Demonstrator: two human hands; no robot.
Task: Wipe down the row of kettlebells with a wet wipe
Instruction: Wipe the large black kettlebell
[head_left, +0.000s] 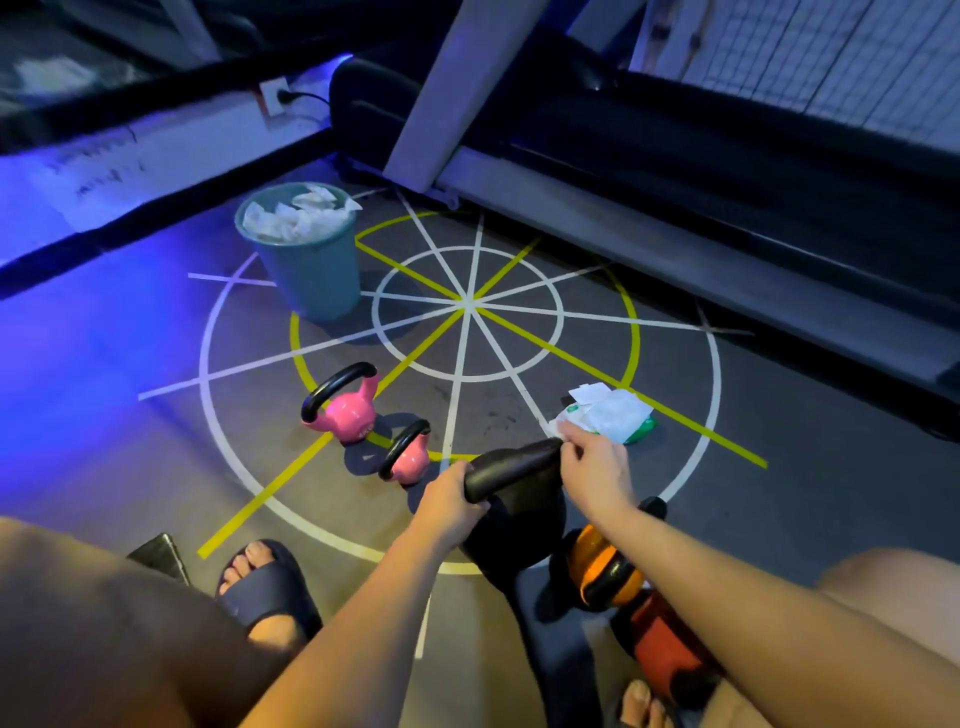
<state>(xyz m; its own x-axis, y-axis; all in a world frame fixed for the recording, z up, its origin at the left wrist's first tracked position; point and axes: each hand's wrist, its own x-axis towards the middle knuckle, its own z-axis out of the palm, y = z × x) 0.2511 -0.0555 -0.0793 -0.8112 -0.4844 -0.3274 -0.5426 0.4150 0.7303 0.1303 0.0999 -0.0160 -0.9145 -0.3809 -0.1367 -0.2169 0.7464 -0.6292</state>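
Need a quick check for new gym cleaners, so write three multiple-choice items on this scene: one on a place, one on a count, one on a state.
1. Where does the bin stand? A beyond the pink kettlebells; B between the feet; C on a shelf.
2. How many kettlebells are pink? A one; B two; C four.
3. What is the left hand doing? A hanging free; B resting on a knee; C gripping the black kettlebell by its handle.
Key: 1 A, the bin stands on the floor farther from the person than both pink ones; 2 B, two pink bodies show left of the black one; 3 C, the hand is curled round the handle's left end.
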